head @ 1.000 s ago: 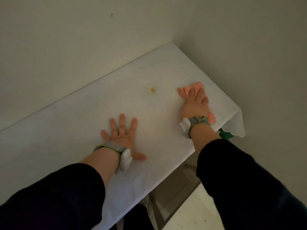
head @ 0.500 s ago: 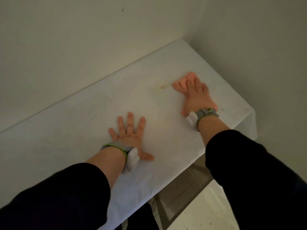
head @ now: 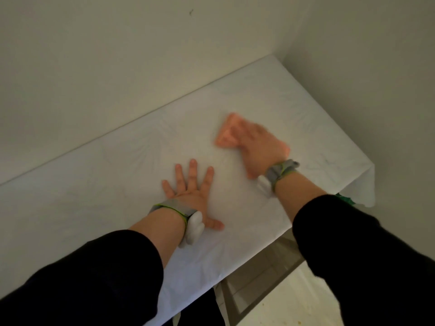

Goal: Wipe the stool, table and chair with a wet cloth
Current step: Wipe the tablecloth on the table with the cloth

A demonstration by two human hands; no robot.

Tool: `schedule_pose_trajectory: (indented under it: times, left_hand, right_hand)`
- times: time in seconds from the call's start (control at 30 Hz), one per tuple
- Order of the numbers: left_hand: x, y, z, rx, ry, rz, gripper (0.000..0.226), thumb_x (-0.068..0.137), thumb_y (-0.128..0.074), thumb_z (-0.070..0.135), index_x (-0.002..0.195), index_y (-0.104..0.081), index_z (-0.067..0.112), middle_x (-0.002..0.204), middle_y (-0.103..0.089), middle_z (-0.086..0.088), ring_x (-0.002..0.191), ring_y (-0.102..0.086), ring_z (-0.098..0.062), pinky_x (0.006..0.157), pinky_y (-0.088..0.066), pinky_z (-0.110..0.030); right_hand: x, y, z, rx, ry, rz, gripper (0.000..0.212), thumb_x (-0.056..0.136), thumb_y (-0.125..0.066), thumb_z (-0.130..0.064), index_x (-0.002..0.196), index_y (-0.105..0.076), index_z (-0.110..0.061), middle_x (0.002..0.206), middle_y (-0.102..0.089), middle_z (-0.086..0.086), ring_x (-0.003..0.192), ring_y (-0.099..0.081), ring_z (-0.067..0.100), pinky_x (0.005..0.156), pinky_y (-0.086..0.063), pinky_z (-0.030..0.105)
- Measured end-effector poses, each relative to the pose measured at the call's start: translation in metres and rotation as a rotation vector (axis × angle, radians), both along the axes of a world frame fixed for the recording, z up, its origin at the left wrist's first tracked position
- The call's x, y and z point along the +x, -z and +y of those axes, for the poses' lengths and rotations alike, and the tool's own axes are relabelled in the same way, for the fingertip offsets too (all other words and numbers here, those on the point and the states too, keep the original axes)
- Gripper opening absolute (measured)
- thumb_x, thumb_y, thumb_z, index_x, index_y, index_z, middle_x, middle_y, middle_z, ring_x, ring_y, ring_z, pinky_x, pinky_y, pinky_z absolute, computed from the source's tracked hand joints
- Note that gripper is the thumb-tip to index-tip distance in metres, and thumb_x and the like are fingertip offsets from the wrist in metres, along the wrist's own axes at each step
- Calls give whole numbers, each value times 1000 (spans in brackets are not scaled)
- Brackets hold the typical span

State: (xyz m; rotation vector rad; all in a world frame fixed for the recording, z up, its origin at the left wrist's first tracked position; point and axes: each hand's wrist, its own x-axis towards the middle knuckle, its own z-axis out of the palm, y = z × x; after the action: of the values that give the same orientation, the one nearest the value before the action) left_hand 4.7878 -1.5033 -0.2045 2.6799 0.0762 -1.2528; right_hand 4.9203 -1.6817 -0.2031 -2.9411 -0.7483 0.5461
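Centrally, left hand [head: 195, 196] lies flat, fingers [head: 193, 170] spread, on table [head: 94, 184]; right hand [head: 261, 147], blurred, presses orange cloth [head: 226, 135] onto it farther right; whether its fingers curl cannot be told.

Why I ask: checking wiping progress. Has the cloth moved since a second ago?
Yes. The cloth slid left along the table, away from its right end, toward the left hand.

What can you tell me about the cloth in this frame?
The cloth is salmon-orange, soft-looking fabric, crumpled and blurred. It lies on the white-covered table, in its right half. The right hand presses on top, covering most of it; one end pokes out ahead of the hand, a sliver by the hand's heel. Wetness cannot be judged.
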Motion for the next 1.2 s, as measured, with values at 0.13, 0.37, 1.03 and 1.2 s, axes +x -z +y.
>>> schedule_pose_trajectory:
  times: [0.13, 0.37, 1.03, 1.2]
  left_hand:
    - [1, 1, 5, -7, -1, 17, 144, 45, -71, 76, 128, 43, 44, 116, 69, 4, 124, 49, -40, 99, 18, -69]
    - [4, 1, 1, 17, 26, 69, 145, 44, -73, 74, 135, 35, 42, 138, 54, -1, 126, 46, -42, 99, 15, -71]
    - [1, -6, -2, -15, 12, 62, 141, 53, -72, 71, 130, 42, 42, 135, 57, -2, 125, 48, -41, 101, 16, -70]
    - [2, -4, 0, -20, 3, 70, 142, 50, -71, 73, 129, 42, 43, 135, 56, 0, 125, 48, -41, 100, 17, -70]
  right_hand:
    - [44, -4, -22, -3, 513, 77, 110, 70, -76, -22, 151, -1, -26, 160, 6, 2, 146, 2, 33, 119, -10, 44]
    - [9, 12, 81, 111, 163, -49, 61, 95, -30, -19, 151, -8, -26, 160, 4, 5, 146, 2, 31, 119, -7, 42]
    - [57, 4, 79, 84, 192, 2, 65, 93, -35, -20, 151, -7, -23, 160, 4, 5, 147, 2, 28, 120, -4, 40]
    - [51, 11, 82, 81, -115, 57, 79, 86, -49, -13, 151, -7, -29, 160, -1, -3, 146, -7, 25, 118, -15, 45]
